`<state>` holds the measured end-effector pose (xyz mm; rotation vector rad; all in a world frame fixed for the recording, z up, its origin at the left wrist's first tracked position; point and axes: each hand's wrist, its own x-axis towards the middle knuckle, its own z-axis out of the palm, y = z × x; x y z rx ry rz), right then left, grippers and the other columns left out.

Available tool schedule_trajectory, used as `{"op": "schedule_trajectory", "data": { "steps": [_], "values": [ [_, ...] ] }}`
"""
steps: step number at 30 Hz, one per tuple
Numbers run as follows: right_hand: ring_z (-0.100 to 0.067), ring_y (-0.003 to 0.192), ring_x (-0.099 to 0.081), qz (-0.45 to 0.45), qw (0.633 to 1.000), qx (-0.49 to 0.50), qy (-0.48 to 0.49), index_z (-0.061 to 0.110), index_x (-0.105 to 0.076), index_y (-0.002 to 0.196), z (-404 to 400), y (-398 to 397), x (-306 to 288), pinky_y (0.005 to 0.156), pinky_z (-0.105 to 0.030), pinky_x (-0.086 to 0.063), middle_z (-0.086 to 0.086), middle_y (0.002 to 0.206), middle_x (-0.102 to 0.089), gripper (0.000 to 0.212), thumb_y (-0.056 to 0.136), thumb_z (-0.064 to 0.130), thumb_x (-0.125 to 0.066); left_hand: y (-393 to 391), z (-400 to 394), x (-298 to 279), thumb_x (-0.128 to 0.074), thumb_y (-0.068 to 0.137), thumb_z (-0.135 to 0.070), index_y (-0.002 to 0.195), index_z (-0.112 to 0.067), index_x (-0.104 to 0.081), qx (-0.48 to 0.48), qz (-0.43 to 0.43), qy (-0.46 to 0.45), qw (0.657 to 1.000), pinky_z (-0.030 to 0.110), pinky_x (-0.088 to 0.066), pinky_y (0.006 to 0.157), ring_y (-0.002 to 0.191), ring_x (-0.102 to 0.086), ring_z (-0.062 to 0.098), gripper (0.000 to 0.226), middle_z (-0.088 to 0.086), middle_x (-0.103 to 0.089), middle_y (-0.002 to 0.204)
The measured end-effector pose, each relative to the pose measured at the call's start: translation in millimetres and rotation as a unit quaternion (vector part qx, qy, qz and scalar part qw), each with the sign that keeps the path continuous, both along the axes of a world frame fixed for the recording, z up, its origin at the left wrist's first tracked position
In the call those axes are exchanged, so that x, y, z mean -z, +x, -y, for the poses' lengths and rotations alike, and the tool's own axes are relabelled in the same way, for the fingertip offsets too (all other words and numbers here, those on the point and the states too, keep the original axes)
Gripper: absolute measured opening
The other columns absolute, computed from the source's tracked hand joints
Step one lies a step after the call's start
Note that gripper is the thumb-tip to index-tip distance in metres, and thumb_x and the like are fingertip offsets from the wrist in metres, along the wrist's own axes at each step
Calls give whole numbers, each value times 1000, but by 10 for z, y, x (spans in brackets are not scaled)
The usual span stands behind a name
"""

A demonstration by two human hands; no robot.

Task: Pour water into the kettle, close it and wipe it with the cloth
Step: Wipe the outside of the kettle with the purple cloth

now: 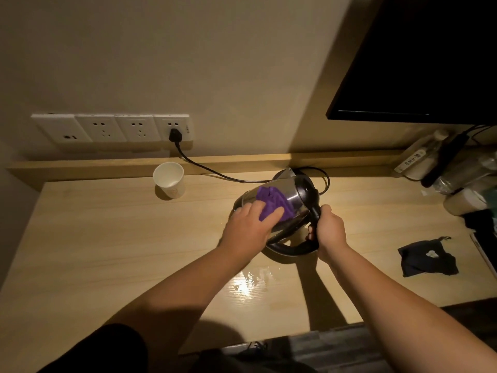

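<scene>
The kettle (290, 203) leans tilted on the surface (107, 238), lid shut. The right hand (329, 232) has its fingers curled around the black handle. The left hand (248, 228) presses the purple cloth (271, 201) flat against the steel side, fingers together. A cup (169, 180) stands well apart, by the wall.

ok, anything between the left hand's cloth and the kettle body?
Nothing visible. The left hand presses the purple cloth straight onto the kettle side, while the right hand has its grip on the handle. The paper cup stands well clear.
</scene>
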<state>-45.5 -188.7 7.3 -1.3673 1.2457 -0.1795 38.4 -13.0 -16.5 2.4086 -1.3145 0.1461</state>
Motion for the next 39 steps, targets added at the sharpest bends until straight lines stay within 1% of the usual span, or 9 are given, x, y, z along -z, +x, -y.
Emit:
{"op": "schedule_trajectory", "data": {
  "steps": [5,9,14,18,23,26,30,34,39],
  "values": [
    [-17,55,-44,4,999,22,32,12,-56,86,4,-7,-27,58,-33,-41,-4,61,-47,31,97,35,-37,68,-445,238,-76,77,-21,129,-23,-47,-41,-43,58,997,38,-51,69,86,-56,28,59,13,-58,105],
    [-17,51,-44,0,999,27,21,13,-56,82,-2,48,-77,56,-33,-41,-3,56,-46,32,97,34,-38,129,-515,195,-71,82,-20,129,-25,-44,-65,-64,60,994,37,-52,69,86,-56,25,54,10,-58,106],
    [-24,67,-52,-20,999,11,-29,12,-57,80,-17,104,-81,64,-38,-45,-8,67,-52,35,96,36,-36,-12,-90,-81,-68,84,-26,137,-29,-35,-23,-24,16,999,32,-46,74,91,-54,22,63,9,-55,109],
    [-23,66,-56,-15,999,11,-49,13,-59,80,-35,132,-90,57,-34,-43,-7,65,-56,37,95,38,-36,-127,336,-291,-73,80,-28,140,-30,-29,-11,11,14,1000,37,-48,79,96,-53,26,74,10,-52,112],
    [-24,64,-54,-26,999,3,-38,12,-57,78,-24,130,-116,57,-35,-42,-7,64,-54,36,94,37,-37,-115,144,-100,-81,70,-24,141,-28,-32,16,14,59,998,39,-49,78,96,-53,28,87,11,-52,113],
    [-25,64,-52,-21,999,-8,-34,12,-56,76,-28,136,-116,59,-36,-43,-8,64,-52,36,94,36,-35,-223,-267,284,-82,66,-16,142,-31,-29,24,-8,147,989,39,-49,79,98,-50,27,94,10,-51,117],
    [-24,65,-52,-23,998,-13,-50,13,-55,75,-42,154,-107,59,-36,-42,-8,65,-52,37,97,33,-34,-243,-584,538,-83,66,-19,136,-37,-33,-17,-31,207,978,37,-48,78,94,-50,24,87,6,-54,116],
    [-25,67,-54,-27,999,2,-32,11,-57,81,0,140,-117,62,-37,-45,-10,70,-55,37,98,34,-34,-187,-518,431,-80,73,-22,139,-39,-31,-11,-36,165,986,36,-48,79,97,-51,23,84,5,-53,118],
    [-28,67,-54,-24,997,-4,-67,10,-57,74,-16,163,-120,64,-41,-44,-11,66,-54,39,95,33,-34,-107,-63,-6,-78,75,-21,140,-30,-34,-3,-16,23,1000,39,-51,79,98,-54,28,79,12,-55,116]
  ]
}}
